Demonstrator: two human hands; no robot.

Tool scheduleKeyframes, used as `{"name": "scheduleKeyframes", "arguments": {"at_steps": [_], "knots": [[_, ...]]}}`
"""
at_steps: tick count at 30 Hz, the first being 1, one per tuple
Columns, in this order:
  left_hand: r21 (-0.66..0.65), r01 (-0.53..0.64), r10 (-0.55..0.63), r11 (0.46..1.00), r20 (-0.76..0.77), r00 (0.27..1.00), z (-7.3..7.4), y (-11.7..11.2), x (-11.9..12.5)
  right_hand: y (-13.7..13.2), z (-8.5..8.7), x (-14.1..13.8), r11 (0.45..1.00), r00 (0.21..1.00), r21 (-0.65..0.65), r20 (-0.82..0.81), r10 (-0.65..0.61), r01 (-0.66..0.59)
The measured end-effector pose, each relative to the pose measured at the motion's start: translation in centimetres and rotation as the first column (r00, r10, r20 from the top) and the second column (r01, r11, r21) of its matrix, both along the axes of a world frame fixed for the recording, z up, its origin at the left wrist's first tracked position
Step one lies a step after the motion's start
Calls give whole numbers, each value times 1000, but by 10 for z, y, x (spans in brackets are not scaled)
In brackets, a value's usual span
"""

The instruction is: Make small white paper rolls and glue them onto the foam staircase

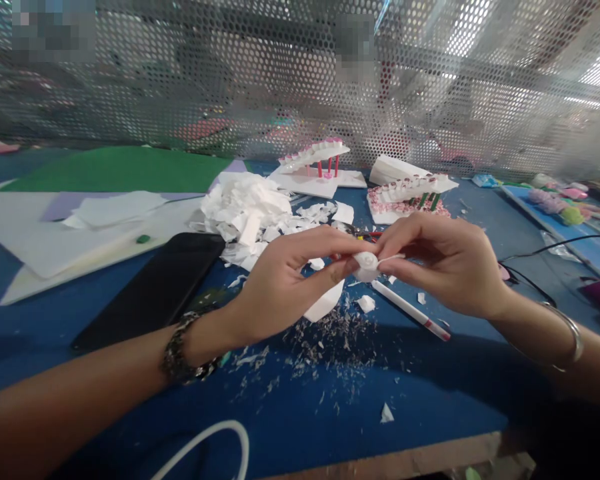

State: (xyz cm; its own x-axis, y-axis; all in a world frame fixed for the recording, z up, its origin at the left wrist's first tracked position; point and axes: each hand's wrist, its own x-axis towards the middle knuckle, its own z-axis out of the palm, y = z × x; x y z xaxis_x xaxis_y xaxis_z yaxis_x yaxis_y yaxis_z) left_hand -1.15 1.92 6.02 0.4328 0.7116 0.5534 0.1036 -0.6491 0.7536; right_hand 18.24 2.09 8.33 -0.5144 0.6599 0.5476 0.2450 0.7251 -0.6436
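Observation:
Between my two hands, above the blue table, is a small white roll of thin sheet material (367, 263) with a spiral end facing me. My left hand (295, 277) is closed, pinching the roll between thumb and fingers. From the right, my right hand (437, 263) pinches the loose outer edge of the strip against the roll. Below them lies a white pen-like stick with red markings (413, 311). Part of a tool with red handles (373, 235) shows behind my fingers; its kind is mostly hidden. White scraps (325, 301) lie under my left hand.
A heap of white scraps (250, 207) and a black phone-like slab (155, 290) lie left. Behind stand two small white models on posts (313, 157) (415, 190). Green sheet (115, 170) is back left, a perforated metal screen (280, 73) behind. A white cable (205, 437) loops in front.

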Motion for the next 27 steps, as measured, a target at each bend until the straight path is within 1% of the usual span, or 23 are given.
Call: {"name": "scheduleKeyframes", "arguments": {"at_steps": [3, 5, 7, 10, 12, 16, 19, 24, 27], "knots": [[-70, -44, 47, 997, 43, 998, -3, 1, 1, 0, 0, -1, 1000, 1000, -23, -2, 12, -12], [-105, -48, 54, 993, 63, 997, -4, 0, 2, 0, -1, -1, 1000, 1000, -22, -11, 9, -9], [-92, -46, 54, 995, 86, 995, -3, -2, 4, 0, -3, -2, 1000, 1000, -7, -22, 1, -1], [-40, -81, 84, 996, 89, 992, -1, -6, 6, 0, -5, -2, 1000, 999, 8, -39, -10, 11], [-16, -99, 100, 995, 77, 992, 1, -9, 7, 0, -6, -3, 1000, 999, 22, -51, -17, 18], [16, -90, 90, 996, 17, 996, 3, -11, 6, -2, -7, -4, 997, 997, 65, -55, -45, 48], [2, -93, 93, 996, -9, 996, 4, -10, 5, -3, -7, -4, 996, 998, 76, -34, -51, 53], [-54, -77, 77, 996, -3, 997, 2, -8, 3, -2, -8, -1, 997, 1000, 76, 24, -18, 16], [-89, -62, 62, 994, -7, 998, 1, -6, 1, 0, -6, -2, 994, 998, 111, 60, -24, 18]]}}
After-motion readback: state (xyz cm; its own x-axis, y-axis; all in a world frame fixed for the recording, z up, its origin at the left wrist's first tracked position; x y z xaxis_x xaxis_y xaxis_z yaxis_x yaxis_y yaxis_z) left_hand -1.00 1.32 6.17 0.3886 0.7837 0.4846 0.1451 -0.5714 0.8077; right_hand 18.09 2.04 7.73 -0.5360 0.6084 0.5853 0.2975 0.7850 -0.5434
